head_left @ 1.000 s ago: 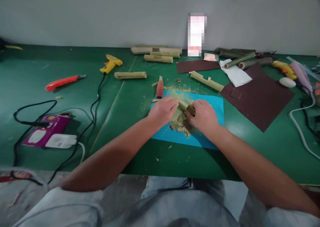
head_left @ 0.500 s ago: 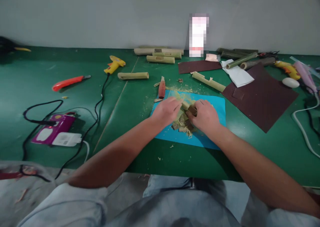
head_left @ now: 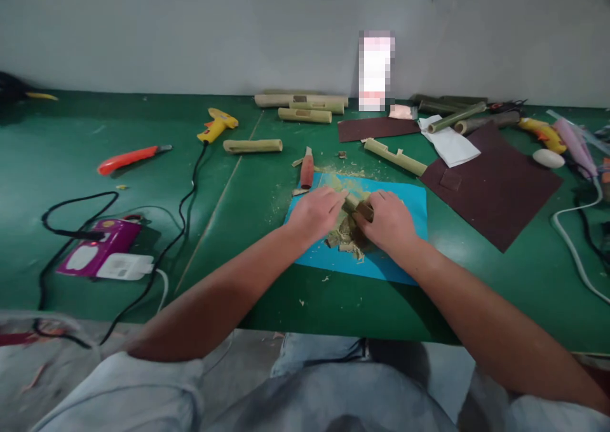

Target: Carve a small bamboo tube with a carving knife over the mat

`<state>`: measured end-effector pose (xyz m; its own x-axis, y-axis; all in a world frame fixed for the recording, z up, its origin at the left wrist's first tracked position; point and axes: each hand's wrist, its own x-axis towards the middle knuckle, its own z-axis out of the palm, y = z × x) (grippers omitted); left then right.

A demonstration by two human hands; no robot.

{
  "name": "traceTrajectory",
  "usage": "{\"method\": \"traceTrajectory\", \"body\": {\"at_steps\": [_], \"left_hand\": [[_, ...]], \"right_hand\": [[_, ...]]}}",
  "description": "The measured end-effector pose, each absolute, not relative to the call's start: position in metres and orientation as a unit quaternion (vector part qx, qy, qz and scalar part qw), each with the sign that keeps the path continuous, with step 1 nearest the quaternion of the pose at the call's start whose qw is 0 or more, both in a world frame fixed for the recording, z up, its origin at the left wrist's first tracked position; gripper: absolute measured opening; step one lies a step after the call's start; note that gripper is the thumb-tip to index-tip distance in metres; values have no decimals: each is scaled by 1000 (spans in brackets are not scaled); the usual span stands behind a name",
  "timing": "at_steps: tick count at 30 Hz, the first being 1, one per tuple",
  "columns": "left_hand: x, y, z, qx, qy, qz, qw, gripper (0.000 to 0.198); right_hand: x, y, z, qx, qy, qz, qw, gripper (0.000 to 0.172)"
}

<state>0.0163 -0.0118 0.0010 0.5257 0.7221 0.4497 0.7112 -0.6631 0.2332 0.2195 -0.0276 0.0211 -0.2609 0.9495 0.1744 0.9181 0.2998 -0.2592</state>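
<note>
My left hand (head_left: 315, 212) is closed around a short pale-green bamboo piece (head_left: 351, 202) over the blue sheet (head_left: 403, 197). My right hand (head_left: 388, 220) is closed on a small brown scrap of sandpaper (head_left: 365, 210) pressed against that same piece. Below and between the hands lies a heap of bamboo chips and sawdust (head_left: 344, 238). Both forearms reach in from the table's near edge.
A red-handled knife (head_left: 305, 167) lies just behind the left hand. Bamboo tubes (head_left: 252, 145), a notched stick (head_left: 395, 156), brown sandpaper sheets (head_left: 495, 187), yellow glue guns (head_left: 216, 124), an orange cutter (head_left: 127, 158), a purple device (head_left: 95, 256) and cables surround the green table.
The hands stay on the bamboo piece with only slight shifts; the right hand has moved a little against it. The camera view has drifted slightly.
</note>
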Motion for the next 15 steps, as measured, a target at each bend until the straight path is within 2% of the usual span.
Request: {"method": "traceTrajectory", "body": {"at_steps": [4,15], "left_hand": [[16,-11,1,884,393,249,35,39],[13,-7,1,874,405,269,9,39]], "right_hand": [[219,-27,21,-591,-791,56,146,12],[219,-27,20,-589,-792,63,147,15]]}}
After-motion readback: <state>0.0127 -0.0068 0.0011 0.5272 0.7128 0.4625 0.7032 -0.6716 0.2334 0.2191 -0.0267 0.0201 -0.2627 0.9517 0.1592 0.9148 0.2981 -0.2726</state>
